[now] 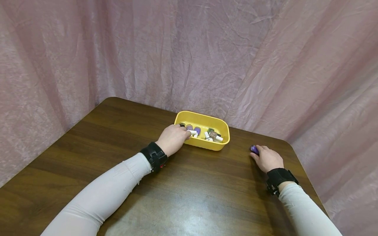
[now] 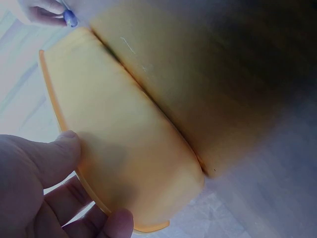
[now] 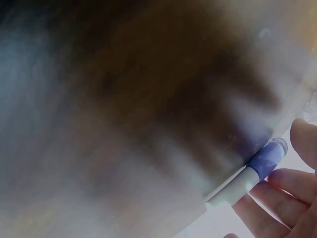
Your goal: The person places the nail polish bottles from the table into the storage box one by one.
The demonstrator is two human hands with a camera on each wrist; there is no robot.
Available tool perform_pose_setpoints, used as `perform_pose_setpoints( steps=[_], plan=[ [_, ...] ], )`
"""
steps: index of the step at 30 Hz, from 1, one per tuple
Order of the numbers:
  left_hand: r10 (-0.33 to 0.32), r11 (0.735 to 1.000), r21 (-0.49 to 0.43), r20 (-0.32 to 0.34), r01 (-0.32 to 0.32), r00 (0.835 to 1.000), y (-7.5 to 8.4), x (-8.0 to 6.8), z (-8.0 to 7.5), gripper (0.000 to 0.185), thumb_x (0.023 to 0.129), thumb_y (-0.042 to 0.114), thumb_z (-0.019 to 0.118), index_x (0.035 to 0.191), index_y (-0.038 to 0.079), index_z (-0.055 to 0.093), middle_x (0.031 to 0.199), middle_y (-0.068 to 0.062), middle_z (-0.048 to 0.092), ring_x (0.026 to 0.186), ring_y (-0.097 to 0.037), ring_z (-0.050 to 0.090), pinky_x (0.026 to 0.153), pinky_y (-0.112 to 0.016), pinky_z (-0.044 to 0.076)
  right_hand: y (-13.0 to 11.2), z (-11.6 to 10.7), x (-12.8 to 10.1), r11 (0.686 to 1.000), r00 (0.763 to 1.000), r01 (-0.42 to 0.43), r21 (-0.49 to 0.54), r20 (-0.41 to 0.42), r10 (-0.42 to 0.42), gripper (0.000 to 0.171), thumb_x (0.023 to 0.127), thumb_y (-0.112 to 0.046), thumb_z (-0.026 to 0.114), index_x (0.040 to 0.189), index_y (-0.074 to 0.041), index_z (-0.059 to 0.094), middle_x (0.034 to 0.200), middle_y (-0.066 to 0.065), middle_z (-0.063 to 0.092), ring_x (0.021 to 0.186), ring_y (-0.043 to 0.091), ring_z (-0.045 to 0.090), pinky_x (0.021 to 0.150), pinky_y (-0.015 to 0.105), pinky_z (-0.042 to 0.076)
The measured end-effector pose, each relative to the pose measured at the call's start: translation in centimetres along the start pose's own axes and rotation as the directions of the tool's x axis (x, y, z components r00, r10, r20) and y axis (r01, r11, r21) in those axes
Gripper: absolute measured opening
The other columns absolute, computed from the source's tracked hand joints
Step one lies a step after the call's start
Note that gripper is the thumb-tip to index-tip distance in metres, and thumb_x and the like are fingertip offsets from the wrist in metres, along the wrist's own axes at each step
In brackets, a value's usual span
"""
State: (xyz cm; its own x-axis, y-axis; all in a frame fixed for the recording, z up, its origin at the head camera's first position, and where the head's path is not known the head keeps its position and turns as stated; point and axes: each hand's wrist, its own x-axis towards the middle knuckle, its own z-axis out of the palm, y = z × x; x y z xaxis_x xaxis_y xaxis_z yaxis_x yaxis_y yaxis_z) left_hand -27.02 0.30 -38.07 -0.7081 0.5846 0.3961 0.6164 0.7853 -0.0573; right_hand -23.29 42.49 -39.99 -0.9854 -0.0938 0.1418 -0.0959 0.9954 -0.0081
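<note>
A yellow tub (image 1: 219, 146) stands on the brown table (image 1: 189, 196) near its far edge and holds several small bottles (image 1: 212, 134) with white caps. My left hand (image 1: 183, 132) grips the tub's left end. In the left wrist view the thumb (image 2: 62, 151) presses on the tub's outer wall (image 2: 129, 129) at the rim, with the other fingers curled round the edge. To the right of the tub my right hand (image 1: 257, 152) rests on the table and holds a purple bottle (image 1: 254, 149). The right wrist view shows this bottle (image 3: 262, 159) lying flat, white cap (image 3: 233, 191) toward the palm.
Pink cloth (image 1: 189, 52) hangs close behind and on both sides of the table. The table's right corner (image 1: 287, 142) lies just past my right hand. The wide near part of the tabletop shows only my two sleeves.
</note>
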Motion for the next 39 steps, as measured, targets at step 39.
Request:
perform_pose_setpoints(
  steps=[39],
  plan=[
    [-0.008, 1.000, -0.009, -0.006, 0.007, 1.000, 0.16, -0.12, -0.24, 0.011, 0.105, 0.027, 0.077, 0.104, 0.019, 0.085, 0.099, -0.002, 0.080, 0.087, -0.025, 0.071, 0.079, -0.040, 0.057, -0.82, -0.47, 0.36, 1.000, 0.997, 0.023, 0.020, -0.068, -0.022, 0.019, 0.096, -0.013, 0.087, 0.103, 0.000, 0.075, 0.087, 0.013, 0.077, 0.067, 0.027, 0.067, 0.062, 0.053, 0.058]
  ],
)
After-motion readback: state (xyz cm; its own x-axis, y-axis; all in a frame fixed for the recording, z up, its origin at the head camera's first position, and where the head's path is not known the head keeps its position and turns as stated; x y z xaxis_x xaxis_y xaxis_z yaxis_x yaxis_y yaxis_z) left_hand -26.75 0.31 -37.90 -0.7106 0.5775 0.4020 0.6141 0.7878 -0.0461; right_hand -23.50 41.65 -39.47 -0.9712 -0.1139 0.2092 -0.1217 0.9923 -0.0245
